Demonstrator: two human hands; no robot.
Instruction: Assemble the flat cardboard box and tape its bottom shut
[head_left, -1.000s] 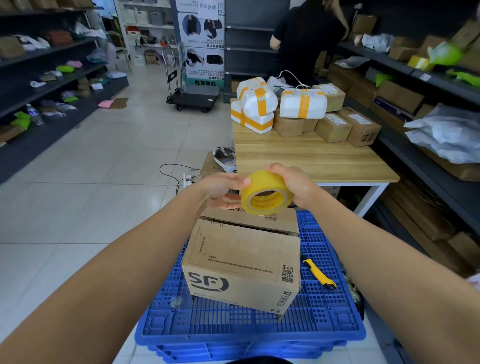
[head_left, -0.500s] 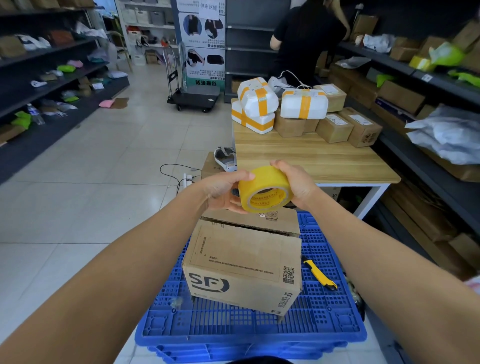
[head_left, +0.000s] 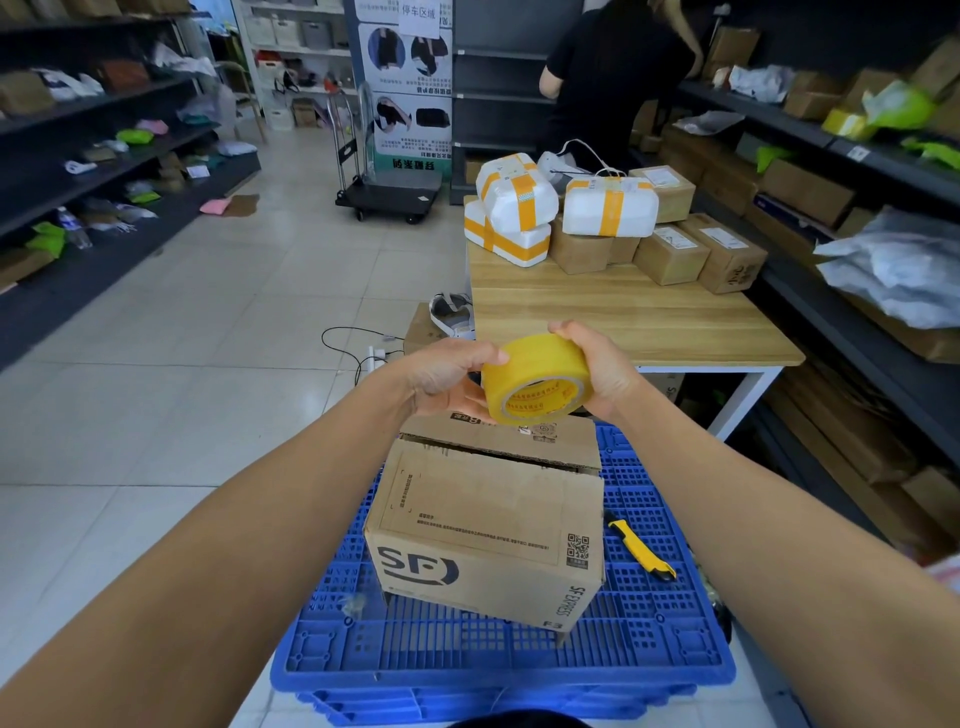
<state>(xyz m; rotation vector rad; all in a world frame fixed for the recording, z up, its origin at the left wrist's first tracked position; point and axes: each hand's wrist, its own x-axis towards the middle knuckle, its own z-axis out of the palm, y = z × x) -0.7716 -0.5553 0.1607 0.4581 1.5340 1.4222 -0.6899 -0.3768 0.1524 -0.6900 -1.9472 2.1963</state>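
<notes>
A brown cardboard box (head_left: 483, 525) printed with "SF" stands on a blue plastic pallet (head_left: 649, 649), folded into shape with its upper flaps folded down and a gap between them. Above its far edge I hold a roll of yellow tape (head_left: 535, 379) in both hands. My right hand (head_left: 602, 364) wraps the roll from the right. My left hand (head_left: 447, 374) touches its left side, fingers at the tape's outer face. The roll's open core faces me.
A yellow utility knife (head_left: 641, 551) lies on the pallet right of the box. Behind stands a wooden table (head_left: 623, 317) with several wrapped parcels and small boxes. A person in black stands at the back shelves. Shelving lines both sides; a flat trolley (head_left: 389, 195) stands on the tiled floor.
Both hands have lifted the tape roll slightly and turned it a little. The box has not moved.
</notes>
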